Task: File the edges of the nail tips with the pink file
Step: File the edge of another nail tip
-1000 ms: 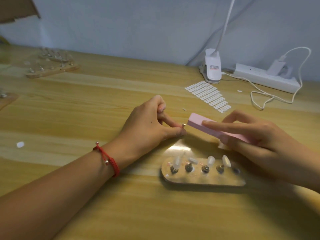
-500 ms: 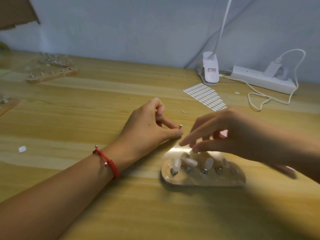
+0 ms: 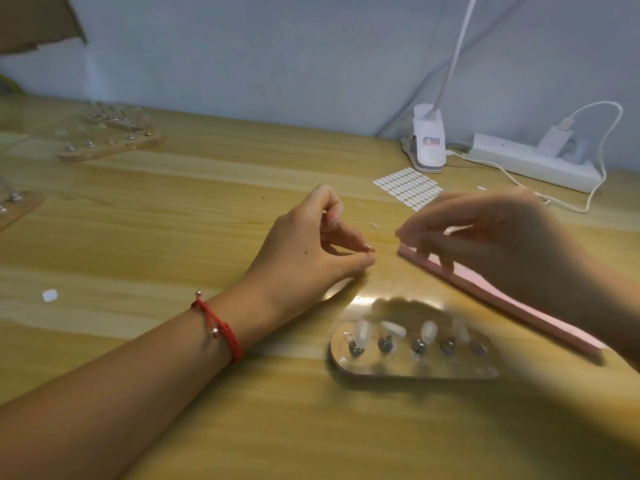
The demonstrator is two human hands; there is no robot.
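Note:
My left hand (image 3: 311,251) rests on the wooden table and pinches a small nail tip (image 3: 369,248) between thumb and forefinger. The pink file (image 3: 502,299) runs slantwise from beside that hand down to the right. My right hand (image 3: 491,237), blurred by motion, is over the file's upper left end with its fingers curled down onto it. In front of both hands lies an oval holder (image 3: 346,365) carrying a row of several pale nail tips (image 3: 362,332) on metal studs.
A sheet of white adhesive tabs (image 3: 407,188) lies behind the hands. A white lamp clip (image 3: 429,143) and a power strip (image 3: 530,161) with a trailing cable stand at the back right. More nail holders (image 3: 110,136) sit at the far left; a loose white piece (image 3: 50,295) lies left.
My right hand let the file's working end leave the nail tip, swept over the holder, and is now back on the file's left end. The left hand has stayed put.

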